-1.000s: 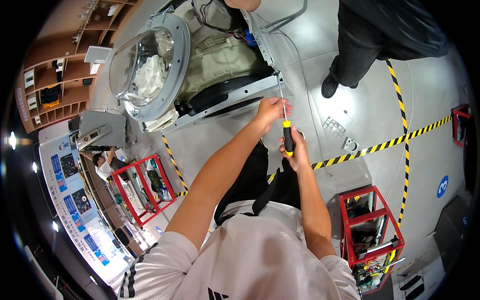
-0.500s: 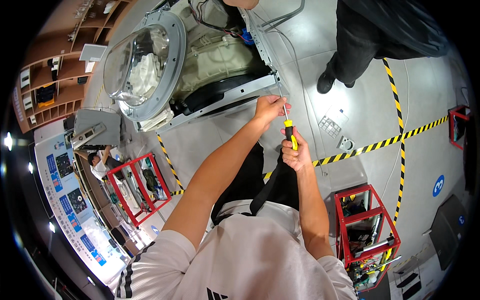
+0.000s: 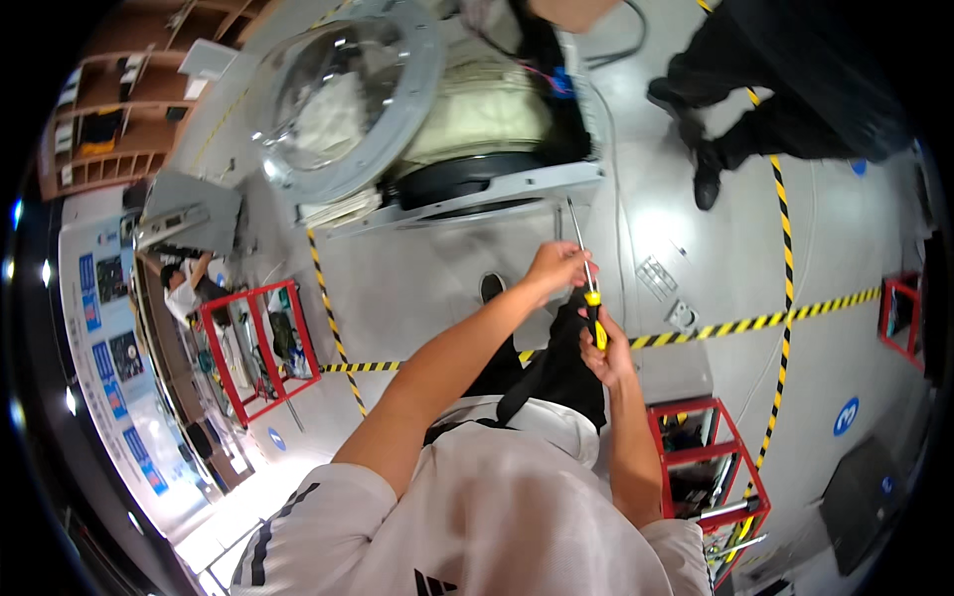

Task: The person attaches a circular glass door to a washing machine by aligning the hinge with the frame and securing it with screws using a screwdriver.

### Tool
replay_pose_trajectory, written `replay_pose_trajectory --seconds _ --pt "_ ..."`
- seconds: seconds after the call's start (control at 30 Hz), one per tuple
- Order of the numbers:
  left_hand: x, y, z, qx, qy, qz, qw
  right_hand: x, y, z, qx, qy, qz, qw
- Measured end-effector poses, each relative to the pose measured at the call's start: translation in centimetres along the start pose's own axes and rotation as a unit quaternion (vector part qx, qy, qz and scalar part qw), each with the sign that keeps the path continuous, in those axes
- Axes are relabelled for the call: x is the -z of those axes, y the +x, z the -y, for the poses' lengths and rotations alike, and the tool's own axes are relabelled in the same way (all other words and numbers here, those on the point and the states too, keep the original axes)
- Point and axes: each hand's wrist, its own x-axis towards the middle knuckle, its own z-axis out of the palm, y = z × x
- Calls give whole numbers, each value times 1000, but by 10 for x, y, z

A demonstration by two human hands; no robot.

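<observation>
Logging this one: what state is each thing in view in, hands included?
Screwdriver: gripped, tip toward the picture's top.
Left hand: closed around the shaft.
Right hand: closed on the handle.
Machine: uncovered, inner tub exposed.
Clear round door: cannot tell whether latched.
Lower-right red cart: open-framed, loaded.

The white shirt (image 3: pixel 517 517) had 2 short sleeves, dark stripes (image 3: pixel 260 556) down the left sleeve (image 3: pixel 343 512) and slanted black bars (image 3: pixel 429 584) in front. The trousers (image 3: pixel 494 370) were black, the visible shoe (image 3: pixel 491 287) dark; left hand (image 3: pixel 556 268) and right hand (image 3: pixel 610 356) were bare.
</observation>
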Motion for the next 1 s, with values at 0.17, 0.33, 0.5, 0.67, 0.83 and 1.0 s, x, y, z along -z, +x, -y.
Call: replay_pose_trajectory --seconds 0.17,0.33,0.5,0.67,0.83,1.0 --pt "78 -67 38 8 -142 -38 989 -53 7 -39 10 -258 -37 965" --pt "181 -124 68 -13 -229 -97 969 -114 48 -114 32 -409 -18 912" --pt "283 -162 84 -39 -278 -88 956 -164 94 -210 72 -474 -38 877" --pt "372 -167 101 -51 -229 -42 971 -203 137 -298 170 -495 -88 848" --pt "429 -170 96 -20 -223 -24 974 -240 166 -350 194 -498 -156 831" --pt "449 -160 87 -26 -189 -6 982 -248 200 -373 226 -460 -185 839"
